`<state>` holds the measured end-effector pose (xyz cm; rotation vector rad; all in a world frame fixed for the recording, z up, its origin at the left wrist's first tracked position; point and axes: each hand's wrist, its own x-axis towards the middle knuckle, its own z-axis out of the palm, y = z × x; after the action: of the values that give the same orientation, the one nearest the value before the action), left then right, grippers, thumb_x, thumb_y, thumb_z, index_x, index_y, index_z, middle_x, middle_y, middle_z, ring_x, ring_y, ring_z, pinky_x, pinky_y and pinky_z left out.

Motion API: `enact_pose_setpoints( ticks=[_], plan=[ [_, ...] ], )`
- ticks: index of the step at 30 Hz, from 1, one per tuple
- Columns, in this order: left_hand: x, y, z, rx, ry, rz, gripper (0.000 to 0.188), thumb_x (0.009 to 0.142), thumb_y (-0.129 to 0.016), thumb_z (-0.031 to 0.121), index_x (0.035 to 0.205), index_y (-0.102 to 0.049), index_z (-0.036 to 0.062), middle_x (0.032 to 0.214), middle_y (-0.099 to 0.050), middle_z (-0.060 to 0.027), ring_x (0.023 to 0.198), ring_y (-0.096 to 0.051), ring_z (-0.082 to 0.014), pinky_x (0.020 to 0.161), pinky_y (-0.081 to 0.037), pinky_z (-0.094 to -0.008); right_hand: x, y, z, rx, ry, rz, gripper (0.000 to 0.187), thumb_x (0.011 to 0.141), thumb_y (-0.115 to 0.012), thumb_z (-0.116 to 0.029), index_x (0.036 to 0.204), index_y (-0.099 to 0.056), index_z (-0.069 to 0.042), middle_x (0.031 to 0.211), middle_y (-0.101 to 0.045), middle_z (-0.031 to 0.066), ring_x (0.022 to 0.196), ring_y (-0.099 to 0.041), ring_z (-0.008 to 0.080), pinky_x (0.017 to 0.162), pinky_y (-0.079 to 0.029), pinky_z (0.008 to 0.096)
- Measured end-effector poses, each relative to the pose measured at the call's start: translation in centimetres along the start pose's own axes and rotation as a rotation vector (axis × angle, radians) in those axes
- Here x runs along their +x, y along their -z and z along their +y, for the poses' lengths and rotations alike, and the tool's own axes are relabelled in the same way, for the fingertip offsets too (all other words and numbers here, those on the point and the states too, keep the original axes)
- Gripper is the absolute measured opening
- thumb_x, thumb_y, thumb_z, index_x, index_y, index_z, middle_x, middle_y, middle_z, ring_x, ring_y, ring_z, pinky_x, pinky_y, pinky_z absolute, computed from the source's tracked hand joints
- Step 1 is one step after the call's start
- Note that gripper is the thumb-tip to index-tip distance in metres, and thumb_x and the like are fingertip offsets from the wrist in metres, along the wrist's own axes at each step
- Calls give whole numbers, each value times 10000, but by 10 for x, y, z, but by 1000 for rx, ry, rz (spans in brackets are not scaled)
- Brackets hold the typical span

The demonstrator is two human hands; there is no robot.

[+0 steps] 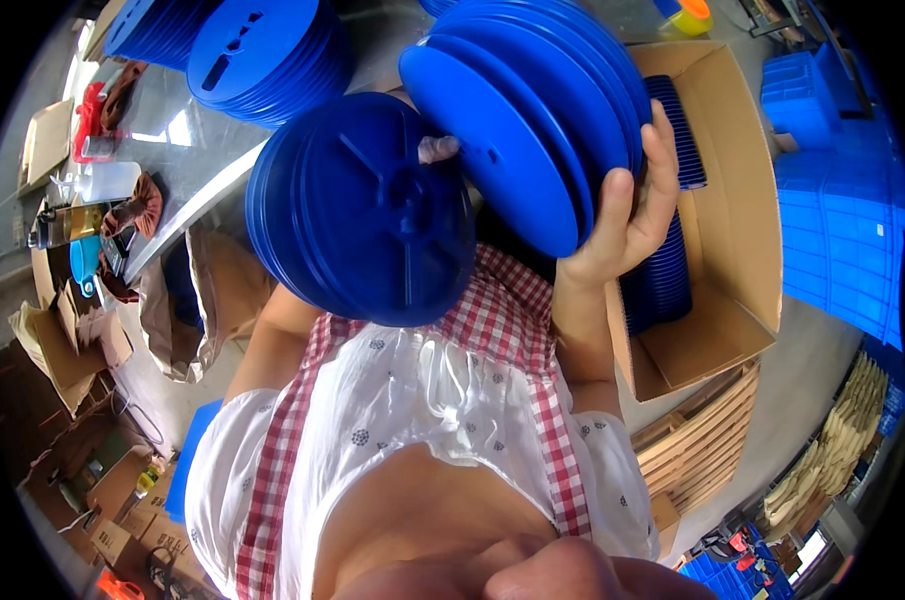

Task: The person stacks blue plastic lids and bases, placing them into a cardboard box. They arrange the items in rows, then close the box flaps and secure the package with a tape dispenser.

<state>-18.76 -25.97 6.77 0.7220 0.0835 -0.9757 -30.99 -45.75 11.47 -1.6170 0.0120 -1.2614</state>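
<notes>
My right hand (632,200) grips the edge of a stack of round blue plastic discs (492,150), with the thumb on the near face and the fingers round the rim. These discs stand tilted and slightly fanned apart. To their left is a second stack of darker blue discs (357,230), with ribs and a raised hub, in front of my chest. My left hand (438,150) is mostly hidden behind this second stack; only fingertips show at its right edge, between the two stacks, and the forearm runs in beneath it.
An open cardboard box (727,220) at right holds rows of blue discs (660,270), beside a wooden pallet (702,430). More disc stacks (257,60) stand on the grey table (372,45). Bottles (110,182) lie at left, above a paper sack (167,310). Blue crates (837,230) stand far right.
</notes>
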Motion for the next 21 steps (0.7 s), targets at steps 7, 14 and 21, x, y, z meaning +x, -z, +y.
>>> enact_pose_setpoints(
  ticks=[7, 14, 21],
  plan=[
    [-13, 3, 3, 31, -41, 45, 288, 917, -552, 119, 1187, -563, 20, 1099, -640, -139, 978, -642, -279, 914, -541, -455, 4, 6, -10, -74, -120, -130, 762, 822, -719, -237, 1459, -350, -43, 1432, -405, 204, 1261, -485, 343, 1036, -453, 419],
    [-7, -1, 1, 33, -50, 52, 284, 918, -555, 124, 1183, -566, 21, 1093, -642, -138, 973, -643, -277, 911, -542, -452, 0, 0, -10, -59, -113, 105, 640, 935, -597, -286, 1426, -339, 35, 1328, -457, 199, 1127, -556, 264, 938, -485, 351],
    [-6, -17, -2, 43, -39, 88, 281, 920, -559, 129, 1179, -569, 22, 1087, -644, -136, 968, -643, -276, 908, -543, -449, -3, -6, -1, -145, -66, 177, 606, 971, -569, -309, 1397, -350, 61, 1276, -492, 217, 1076, -571, 245, 888, -504, 324]
  ],
)
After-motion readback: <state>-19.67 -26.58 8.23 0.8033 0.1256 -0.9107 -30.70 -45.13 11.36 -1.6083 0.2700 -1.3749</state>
